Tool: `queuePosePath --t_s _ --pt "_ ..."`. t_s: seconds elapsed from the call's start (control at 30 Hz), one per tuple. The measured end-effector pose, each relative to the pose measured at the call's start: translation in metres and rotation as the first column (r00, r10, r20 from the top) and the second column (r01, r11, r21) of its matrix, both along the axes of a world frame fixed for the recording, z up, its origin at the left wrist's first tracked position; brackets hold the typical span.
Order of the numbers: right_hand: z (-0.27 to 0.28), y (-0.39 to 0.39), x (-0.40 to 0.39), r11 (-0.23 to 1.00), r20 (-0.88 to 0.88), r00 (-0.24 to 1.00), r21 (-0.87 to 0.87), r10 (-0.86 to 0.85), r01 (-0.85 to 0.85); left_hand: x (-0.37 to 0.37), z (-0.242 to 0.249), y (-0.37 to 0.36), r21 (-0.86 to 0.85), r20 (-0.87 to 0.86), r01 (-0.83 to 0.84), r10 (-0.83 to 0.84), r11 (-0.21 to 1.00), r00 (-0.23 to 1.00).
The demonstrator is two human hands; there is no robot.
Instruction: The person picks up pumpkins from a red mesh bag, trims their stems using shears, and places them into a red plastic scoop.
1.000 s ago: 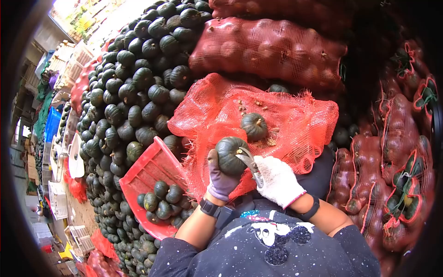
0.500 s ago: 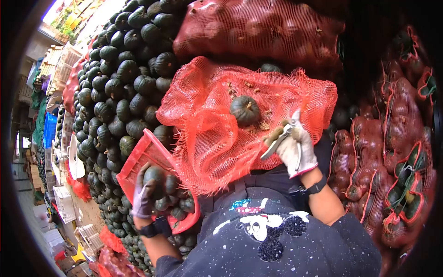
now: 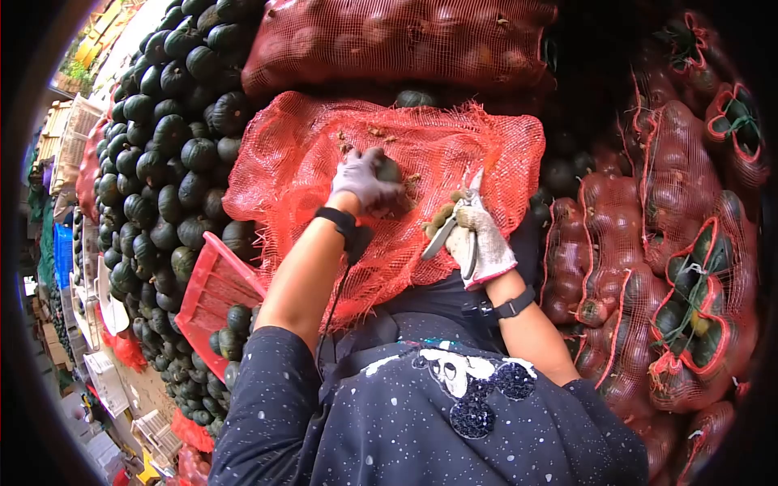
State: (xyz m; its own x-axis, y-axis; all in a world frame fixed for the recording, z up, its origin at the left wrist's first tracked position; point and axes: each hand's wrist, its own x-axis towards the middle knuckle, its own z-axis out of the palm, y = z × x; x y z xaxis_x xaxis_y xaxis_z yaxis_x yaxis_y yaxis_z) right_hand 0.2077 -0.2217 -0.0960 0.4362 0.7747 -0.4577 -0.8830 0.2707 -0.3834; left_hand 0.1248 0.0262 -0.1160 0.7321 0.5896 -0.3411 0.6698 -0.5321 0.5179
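Observation:
My left hand [image 3: 365, 183], in a grey-white glove, is wrapped round a dark green pumpkin [image 3: 390, 168] that rests on a red mesh bag [image 3: 300, 146] across my lap. The glove covers most of the pumpkin. Clasped in my gloved right hand [image 3: 478, 239] is a pair of pruning shears [image 3: 442, 240], to the right of the pumpkin, with one tip pointing up past the fingers. Bits of cut stem [image 3: 377, 130] lie on the mesh. Left of my lap, a tilted red plastic crate [image 3: 207, 283] contains small dark green pumpkins [image 3: 231, 343], partly hidden by my left arm.
A tall heap of dark green pumpkins [image 3: 170, 186] rises on the left. A full red mesh sack [image 3: 397, 49] lies ahead, with a single pumpkin [image 3: 416, 98] before it. More filled mesh sacks [image 3: 681, 178] are stacked on the right. White crates [image 3: 105, 381] stand far left.
My left hand has left a pumpkin at the red crate and moved up and right onto the pumpkin on the mesh bag. My right hand still holds the shears. The view has shifted.

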Motion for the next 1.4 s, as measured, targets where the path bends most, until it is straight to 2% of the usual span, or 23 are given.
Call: queuePosePath --t_s 0.03,0.07,0.13,0.23,0.33,0.37,0.43,0.47,0.5,0.53,0.63,0.8,0.83,0.87,0.93,0.97,1.03,1.13,1.17,1.23,1.3,1.33,1.4 --pt "0.0 0.001 -0.001 1.0 -0.015 1.0 -0.011 -0.015 0.014 -0.001 0.0 0.014 -0.553 0.003 -0.161 0.194 0.818 0.981" --pt "0.002 0.001 0.001 1.0 -0.025 1.0 -0.017 -0.017 0.016 -0.002 -0.002 0.017 -0.809 0.041 -0.225 0.434 0.543 0.9" --pt "0.01 0.005 -0.001 0.999 -0.086 0.996 -0.047 -0.031 0.027 0.012 0.021 -0.007 -0.926 0.316 0.006 0.767 0.377 0.559" --pt "-0.007 0.008 0.004 0.999 0.012 0.999 -0.038 0.032 -0.032 0.037 0.099 -0.073 -0.71 0.685 0.462 0.673 0.531 0.279" --pt "-0.002 0.009 0.005 0.999 0.007 1.0 -0.034 0.028 -0.028 0.047 0.129 -0.049 -0.59 0.8 0.601 0.285 0.539 0.528" --pt "-0.009 0.006 0.005 1.0 -0.043 0.999 -0.024 0.0 -0.001 0.053 0.106 -0.015 -0.47 0.806 0.419 0.185 0.777 0.562" --pt "0.0 0.005 0.004 0.999 0.009 0.999 -0.01 0.035 -0.035 0.043 0.026 0.056 -0.661 0.498 -0.048 0.485 0.749 0.719" --pt "-0.001 0.006 0.003 0.999 -0.047 0.999 -0.05 -0.002 -0.001 0.028 -0.004 0.099 -0.181 0.158 -0.147 0.177 0.972 0.972" --pt "0.0 0.007 0.003 0.998 -0.05 0.999 -0.057 0.01 -0.013 0.016 -0.019 0.127 -0.125 -0.176 -0.084 0.061 0.989 0.982" --pt "-0.003 0.008 0.002 0.998 -0.039 0.999 -0.068 0.015 -0.018 0.003 -0.036 0.151 -0.103 -0.251 -0.182 0.152 0.978 0.956" --pt "-0.007 0.013 0.005 0.992 -0.046 0.998 -0.116 0.05 -0.055 0.007 -0.042 0.194 -0.337 0.133 -0.536 0.603 0.774 0.787" --pt "-0.004 0.021 0.005 0.97 -0.092 0.995 -0.238 0.028 -0.049 0.05 -0.053 0.232 -0.214 0.74 -0.321 0.367 0.923 0.564" --pt "-0.007 0.023 0.005 0.964 -0.101 0.995 -0.264 0.019 -0.046 0.049 -0.038 0.235 0.033 0.35 -0.327 0.295 0.945 0.889" --pt "-0.011 0.024 0.003 0.962 -0.104 0.994 -0.269 0.014 -0.042 0.056 -0.03 0.236 0.055 0.022 -0.236 0.235 0.97 0.972" --pt "-0.01 0.029 0.004 0.953 -0.057 0.995 -0.289 0.076 -0.089 0.063 -0.083 0.25 0.077 -0.341 -0.012 0.037 0.997 0.939" --pt "-0.011 0.029 0.005 0.95 -0.027 0.992 -0.287 0.12 -0.122 0.055 -0.091 0.24 0.182 -0.279 -0.013 0.064 0.983 0.958" --pt "-0.012 0.034 0.002 0.932 -0.068 0.997 -0.355 0.043 -0.065 0.054 -0.15 0.264 0.064 -0.292 0.004 0.015 0.998 0.956" --pt "-0.022 0.03 0.005 0.954 -0.09 0.99 -0.27 0.113 -0.134 0.054 -0.109 0.255 -0.11 -0.37 0.015 -0.055 0.994 0.927" --pt "-0.023 0.03 0.006 0.95 -0.077 0.99 -0.283 0.119 -0.136 0.048 -0.152 0.258 -0.123 -0.257 -0.066 0.033 0.99 0.966" --pt "-0.02 0.036 0.003 0.944 -0.062 0.99 -0.301 0.125 -0.138 0.041 -0.137 0.235 -0.111 -0.17 -0.266 0.246 0.957 0.954" --pt "-0.019 0.034 0.0 0.934 -0.053 0.989 -0.326 0.139 -0.149 0.015 -0.107 0.206 -0.646 0.231 -0.249 0.496 0.721 0.837" --pt "-0.02 0.033 0.0 0.937 -0.056 0.99 -0.318 0.132 -0.143 0.001 -0.102 0.195 -0.844 0.349 -0.067 0.64 0.532 0.684" --pt "-0.024 0.033 0.001 0.94 -0.071 0.991 -0.314 0.115 -0.131 -0.032 -0.066 0.163 -0.893 0.38 0.023 0.726 0.449 0.573"
